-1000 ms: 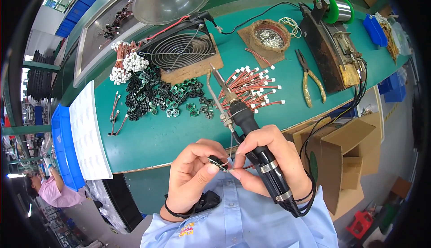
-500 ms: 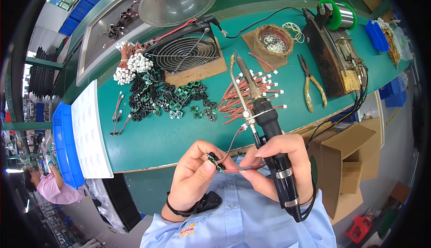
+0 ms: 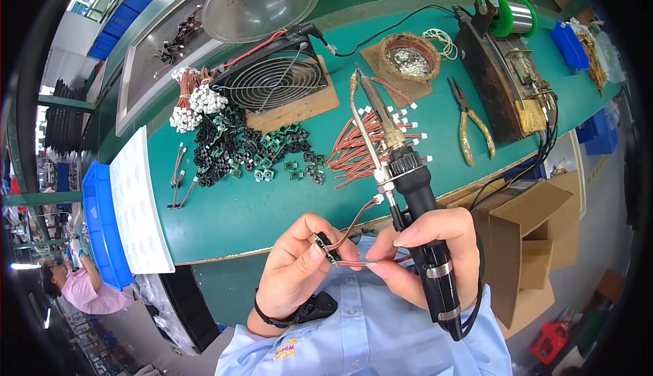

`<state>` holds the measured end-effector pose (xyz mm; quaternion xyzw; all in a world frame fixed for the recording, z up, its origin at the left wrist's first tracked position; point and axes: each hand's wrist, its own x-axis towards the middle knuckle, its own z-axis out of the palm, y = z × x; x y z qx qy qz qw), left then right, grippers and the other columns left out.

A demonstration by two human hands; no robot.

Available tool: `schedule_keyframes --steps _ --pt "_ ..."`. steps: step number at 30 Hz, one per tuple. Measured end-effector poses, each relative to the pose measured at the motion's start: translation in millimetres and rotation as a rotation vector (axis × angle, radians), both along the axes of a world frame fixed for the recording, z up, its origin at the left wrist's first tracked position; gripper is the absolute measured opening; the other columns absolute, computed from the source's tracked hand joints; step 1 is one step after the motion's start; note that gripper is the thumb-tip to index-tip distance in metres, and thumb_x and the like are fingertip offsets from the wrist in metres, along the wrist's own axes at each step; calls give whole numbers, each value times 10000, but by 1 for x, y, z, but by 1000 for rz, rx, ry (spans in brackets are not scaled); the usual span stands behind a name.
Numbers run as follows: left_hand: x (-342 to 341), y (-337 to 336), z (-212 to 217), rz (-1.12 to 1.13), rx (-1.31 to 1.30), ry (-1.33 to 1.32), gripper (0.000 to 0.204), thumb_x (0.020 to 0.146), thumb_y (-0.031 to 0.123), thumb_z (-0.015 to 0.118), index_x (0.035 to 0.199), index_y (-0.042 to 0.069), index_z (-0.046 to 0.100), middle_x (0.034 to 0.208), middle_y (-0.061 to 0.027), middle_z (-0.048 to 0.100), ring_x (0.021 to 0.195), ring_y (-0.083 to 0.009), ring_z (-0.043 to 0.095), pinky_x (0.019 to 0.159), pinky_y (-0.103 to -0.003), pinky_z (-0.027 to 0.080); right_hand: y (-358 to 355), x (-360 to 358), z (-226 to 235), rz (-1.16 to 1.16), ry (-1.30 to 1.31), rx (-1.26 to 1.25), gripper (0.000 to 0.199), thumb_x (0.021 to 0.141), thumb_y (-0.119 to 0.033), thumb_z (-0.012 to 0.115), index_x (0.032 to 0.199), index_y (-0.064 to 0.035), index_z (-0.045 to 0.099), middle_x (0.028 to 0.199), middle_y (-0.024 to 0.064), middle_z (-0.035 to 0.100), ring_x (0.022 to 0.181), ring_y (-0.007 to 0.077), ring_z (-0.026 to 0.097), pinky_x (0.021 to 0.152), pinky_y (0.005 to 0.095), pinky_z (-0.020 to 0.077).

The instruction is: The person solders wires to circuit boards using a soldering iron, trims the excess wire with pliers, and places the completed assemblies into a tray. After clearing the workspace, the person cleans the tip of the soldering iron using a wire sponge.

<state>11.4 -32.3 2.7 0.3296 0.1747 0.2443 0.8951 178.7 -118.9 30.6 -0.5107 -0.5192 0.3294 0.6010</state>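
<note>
My left hand point(image 3: 289, 274) pinches a small green and black circuit board point(image 3: 326, 247) between thumb and fingers. A red-and-black wire lead point(image 3: 355, 224) runs from the board up to a white plug point(image 3: 379, 200). In my right hand point(image 3: 445, 243) is a black-handled soldering iron point(image 3: 415, 189), its metal tip pointing up and away, with a thin feed tube clamped alongside. The thumb and a fingertip of that hand also pinch wires next to the board. Beyond the iron lies a bundle of similar wire leads point(image 3: 360, 151) with white plugs.
A heap of small boards point(image 3: 228, 143) lies left of centre, by a fan with a wire guard point(image 3: 275, 82). Pliers point(image 3: 469, 124), a round solder pot point(image 3: 430, 63), a solder spool point(image 3: 507, 14) and an iron stand point(image 3: 493, 76) stand to the right. Cardboard boxes point(image 3: 503, 260) sit below the table edge.
My right hand and the soldering iron have shifted slightly right and down. The left hand keeps its hold on the circuit board, almost unmoved.
</note>
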Motion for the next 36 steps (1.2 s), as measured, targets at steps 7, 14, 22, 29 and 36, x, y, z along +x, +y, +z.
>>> schedule_keyframes --steps 7,14,22,29,36 --pt "-1 -2 0 0 15 17 242 917 242 515 999 27 441 912 -165 587 904 -244 560 820 -362 415 0 2 2 -7 -23 41 463 738 61 686 1039 -78 363 798 184 615 682 175 625 592 276 502" --pt "-2 -2 -4 11 49 -17 235 912 238 524 987 29 445 917 -179 594 894 -241 565 843 -367 400 0 0 4 -17 -36 36 467 732 61 689 1037 -76 364 796 181 616 675 170 620 600 275 499" --pt "-3 0 -2 22 125 23 226 908 224 529 986 29 445 935 -196 607 900 -243 576 876 -380 389 0 4 -1 -8 -37 37 466 722 79 686 1031 -67 370 807 182 614 675 175 625 606 271 501" --pt "7 0 8 180 126 211 211 896 225 549 925 40 452 856 -151 623 823 -193 584 933 -389 355 3 15 -15 -425 -489 82 475 808 -297 678 1091 -44 394 875 170 609 925 255 598 872 407 414" --pt "4 20 -5 365 206 324 84 922 99 480 946 20 463 981 -163 625 898 -181 589 865 -316 434 -23 2 -41 -702 74 288 742 691 -447 745 1193 -13 412 843 129 612 816 266 600 908 447 333"
